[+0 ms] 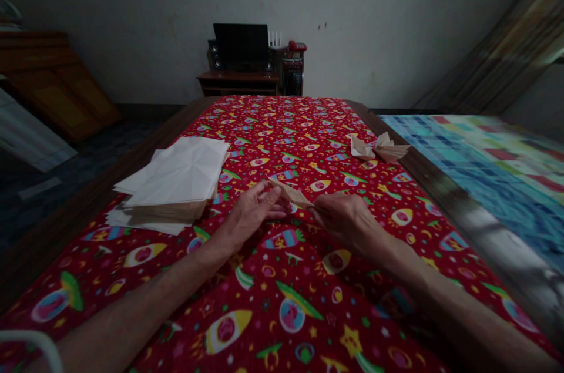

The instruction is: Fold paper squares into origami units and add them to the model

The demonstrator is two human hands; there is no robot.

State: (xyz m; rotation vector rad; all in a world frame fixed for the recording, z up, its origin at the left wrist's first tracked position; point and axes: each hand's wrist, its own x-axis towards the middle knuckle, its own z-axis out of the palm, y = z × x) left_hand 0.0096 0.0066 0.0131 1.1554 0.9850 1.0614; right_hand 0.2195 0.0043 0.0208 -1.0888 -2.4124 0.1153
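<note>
A narrow folded piece of tan paper [289, 193] is held between my two hands, just above the red patterned cloth. My left hand [259, 205] pinches its left end with the thumb on the near side. The fingers of my right hand [341, 214] are curled closed at its right end. To the left lies a stack of creased paper sheets [180, 176], white on top and tan lower down. Two folded paper figures, a smaller one [362, 150] and a spread-out one [391, 148], sit at the far right of the cloth.
The red cloth [291, 308] covers a dark wooden table [445, 200]. Beyond its far end stands a low desk [238, 82] with a black monitor [242, 43]. A bed with a blue checked cover [480, 167] is on the right, a wooden cabinet [57, 85] on the left.
</note>
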